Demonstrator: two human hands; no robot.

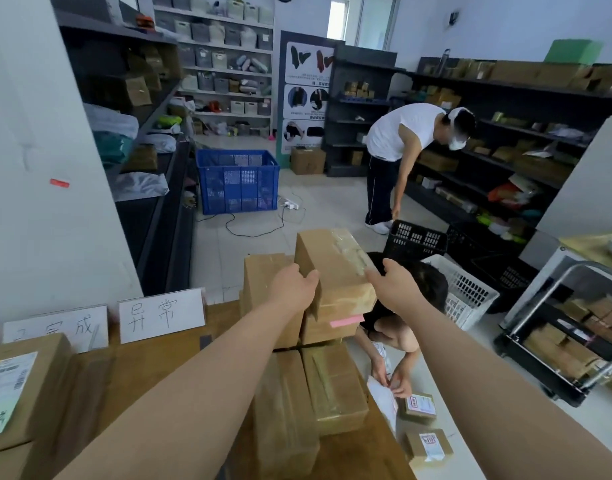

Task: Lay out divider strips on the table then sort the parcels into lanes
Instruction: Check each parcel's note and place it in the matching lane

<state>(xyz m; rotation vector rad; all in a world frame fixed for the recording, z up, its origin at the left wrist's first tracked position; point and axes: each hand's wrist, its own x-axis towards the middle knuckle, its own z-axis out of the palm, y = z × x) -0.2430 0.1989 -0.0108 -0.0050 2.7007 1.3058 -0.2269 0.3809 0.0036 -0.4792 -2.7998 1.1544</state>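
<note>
One brown, clear-taped parcel (332, 261) is gripped at its sides by the left hand (290, 289) and right hand (396, 287).

Walls: white (37, 133), a small red tag (59, 183) stuck on the left one.
Floor: pale tiles (332, 202); a white power strip (291, 204) lies on them.
Left rack: dark shelving (152, 109) along the wall.
Right rack: dark shelving (505, 133), long and low.
Back shelves: white (228, 46), holding grey bins.
Window: bright daylight (366, 22) at the back.
Crate: blue (237, 181), on the floor beside the left rack.
</note>
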